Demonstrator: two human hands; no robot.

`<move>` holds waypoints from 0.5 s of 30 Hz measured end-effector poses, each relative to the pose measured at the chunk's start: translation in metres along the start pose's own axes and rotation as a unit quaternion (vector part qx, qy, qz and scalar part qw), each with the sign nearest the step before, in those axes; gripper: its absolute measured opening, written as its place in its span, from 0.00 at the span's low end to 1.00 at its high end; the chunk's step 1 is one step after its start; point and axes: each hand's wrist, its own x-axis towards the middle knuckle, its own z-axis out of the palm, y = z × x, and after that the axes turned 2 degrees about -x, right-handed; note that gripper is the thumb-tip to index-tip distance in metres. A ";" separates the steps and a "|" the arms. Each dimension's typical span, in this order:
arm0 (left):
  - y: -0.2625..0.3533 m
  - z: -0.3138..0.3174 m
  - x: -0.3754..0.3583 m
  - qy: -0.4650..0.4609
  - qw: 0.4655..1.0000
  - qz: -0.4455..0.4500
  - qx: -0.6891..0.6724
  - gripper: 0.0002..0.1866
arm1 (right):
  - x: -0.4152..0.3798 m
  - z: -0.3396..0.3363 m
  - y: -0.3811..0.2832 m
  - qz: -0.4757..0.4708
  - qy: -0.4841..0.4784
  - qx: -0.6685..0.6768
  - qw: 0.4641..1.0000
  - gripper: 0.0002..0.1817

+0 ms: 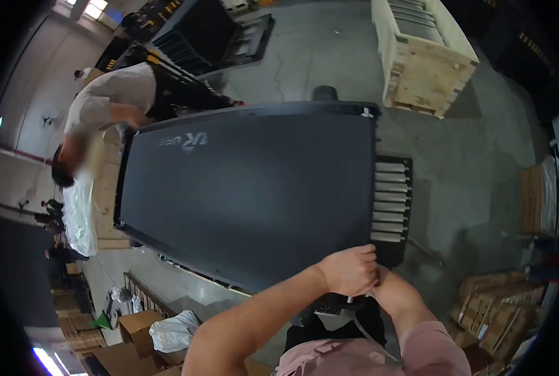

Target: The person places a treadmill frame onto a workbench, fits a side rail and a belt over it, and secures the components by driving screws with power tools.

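Observation:
A large black panel [248, 188] with pale lettering lies flat across the middle of the head view. At its near right corner my left hand [352, 271] is closed in a fist, thumb side up; what it grips is hidden. Close against it is my right hand [378, 279], largely covered by the left one, so its fingers do not show. A thin pale cord or tube [370, 338] hangs below both hands along my pink shirt. Small metal fittings sit at the panel's other corners, including a bright one [366, 113] at the far right.
A row of metal rollers [390, 200] projects from under the panel's right end. At the far left end a co-worker [119, 94] bends over the panel. A wooden crate [427, 69] stands behind right. Cardboard boxes [495, 310] lie lower right, others [138, 329] lower left.

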 end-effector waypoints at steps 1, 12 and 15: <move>0.001 -0.001 -0.002 0.005 1.000 0.004 0.000 0.15 | 0.004 0.014 -0.044 0.001 0.008 0.036 0.999 0.23; 0.016 0.003 -0.025 0.146 0.984 -0.074 0.067 0.13 | -0.287 -0.244 -0.020 0.169 0.153 0.372 0.900 0.33; 0.042 -0.003 -0.071 0.219 0.945 -0.219 0.104 0.24 | -0.285 -0.228 -0.112 0.153 0.149 0.369 0.905 0.34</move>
